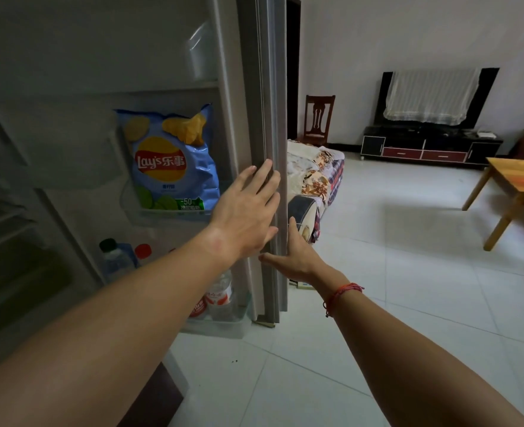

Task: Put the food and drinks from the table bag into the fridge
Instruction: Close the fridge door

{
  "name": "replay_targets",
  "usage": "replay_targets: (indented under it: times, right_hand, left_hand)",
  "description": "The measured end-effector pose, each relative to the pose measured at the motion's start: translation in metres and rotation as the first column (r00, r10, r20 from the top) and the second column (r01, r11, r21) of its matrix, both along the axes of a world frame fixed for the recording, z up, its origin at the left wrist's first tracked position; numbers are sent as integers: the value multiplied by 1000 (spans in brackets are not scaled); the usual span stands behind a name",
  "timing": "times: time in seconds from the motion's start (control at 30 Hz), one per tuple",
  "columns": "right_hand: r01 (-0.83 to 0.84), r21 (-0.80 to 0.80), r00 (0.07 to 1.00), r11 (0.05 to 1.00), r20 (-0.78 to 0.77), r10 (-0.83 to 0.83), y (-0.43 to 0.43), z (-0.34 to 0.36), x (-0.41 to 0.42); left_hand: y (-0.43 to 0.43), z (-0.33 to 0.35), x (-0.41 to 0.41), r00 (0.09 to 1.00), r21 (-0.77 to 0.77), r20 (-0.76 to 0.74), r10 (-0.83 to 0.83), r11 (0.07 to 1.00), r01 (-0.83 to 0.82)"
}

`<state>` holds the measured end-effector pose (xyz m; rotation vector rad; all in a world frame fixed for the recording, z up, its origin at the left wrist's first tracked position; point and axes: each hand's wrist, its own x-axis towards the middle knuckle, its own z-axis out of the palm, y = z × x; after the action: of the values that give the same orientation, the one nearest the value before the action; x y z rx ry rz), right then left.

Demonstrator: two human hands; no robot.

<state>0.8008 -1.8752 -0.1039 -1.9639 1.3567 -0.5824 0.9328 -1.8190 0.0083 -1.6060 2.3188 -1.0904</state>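
Note:
The grey fridge door stands open, its inner side facing me. A blue bag of Lay's chips stands upright in the middle door shelf. Bottles sit in the lower door shelf: one with a dark cap, one with a red cap, and a clear one with a red label. My left hand lies flat, fingers spread, against the door's inner edge. My right hand wraps around the door's outer edge lower down. The fridge interior at the left is dim.
A sofa with a patterned cover stands right behind the door. Farther off are a wooden chair, a black TV stand with a covered screen, and a wooden table at the right. White floor tiles spread between.

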Motion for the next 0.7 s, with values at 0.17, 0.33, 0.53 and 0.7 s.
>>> replay_targets:
  times: [0.17, 0.33, 0.53, 0.7]
  right_hand:
    - [-38, 34, 998, 999, 57, 36, 46, 7, 4]
    - [-40, -24, 996, 999, 80, 41, 106, 13, 3]
    - [-113, -98, 993, 989, 28, 116, 170, 19, 14]
    - [-238, -170, 961, 956, 99, 257, 217, 21, 40]
  left_hand:
    - [44, -6, 9, 998, -12, -59, -18, 1000, 17]
    - [99, -13, 24, 983, -48, -169, -74, 997, 67]
    - [174, -28, 49, 936, -83, -338, -93, 994, 69]
    - [234, -45, 75, 898, -118, -435, -62, 993, 11]
